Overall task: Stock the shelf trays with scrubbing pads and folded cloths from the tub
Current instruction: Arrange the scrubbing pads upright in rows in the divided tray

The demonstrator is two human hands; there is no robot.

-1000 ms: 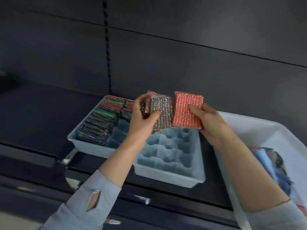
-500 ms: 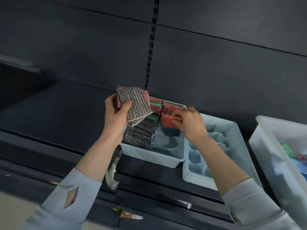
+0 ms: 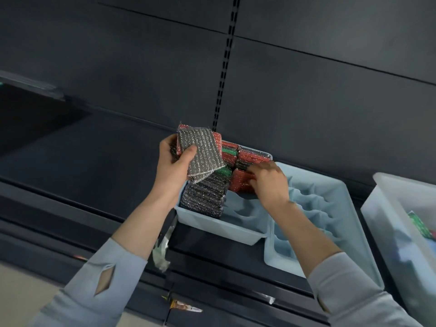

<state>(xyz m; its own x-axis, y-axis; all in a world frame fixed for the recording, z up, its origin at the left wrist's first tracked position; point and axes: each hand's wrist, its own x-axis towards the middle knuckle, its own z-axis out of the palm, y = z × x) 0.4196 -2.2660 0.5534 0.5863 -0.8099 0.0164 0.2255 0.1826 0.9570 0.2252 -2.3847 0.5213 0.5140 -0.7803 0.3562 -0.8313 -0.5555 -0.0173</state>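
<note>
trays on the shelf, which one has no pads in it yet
The right-hand tray, beside the tub: its scalloped slots are bare. The left tray already holds rows of silver, red and green pads, where the right hand works.

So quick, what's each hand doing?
Left hand: grips a small stack of sparkly silver and red scrubbing pads.
Right hand: pinches a red scrubbing pad.

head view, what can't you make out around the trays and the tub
- Right hand: its fingertips hide how the red pad is held.
- Tub: cut off by the right edge, contents blurred.
- Left hand: pad count behind the silver pad is hidden.
</note>
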